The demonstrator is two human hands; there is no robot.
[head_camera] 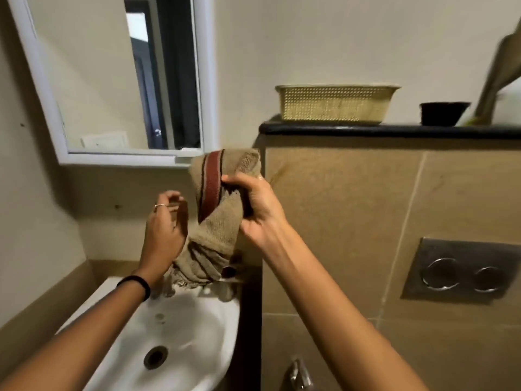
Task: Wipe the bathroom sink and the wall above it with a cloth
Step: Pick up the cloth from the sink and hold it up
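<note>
The beige wall [352, 38] rises in front of me, the white-framed mirror [124, 77] mounted on it up to my left. Below sits the white sink [180, 328], its drain dark near the bottom. The tan cloth [217, 221] with a red stripe hangs bunched above the sink's back edge — my right hand [259, 210] grips its middle, fingers curled round it. My left hand [166, 224] sits against the cloth's left side, fingers loosely curled; whether it grips, I cannot tell. A woven basket [335, 104] rests on the dark ledge [394, 130].
</note>
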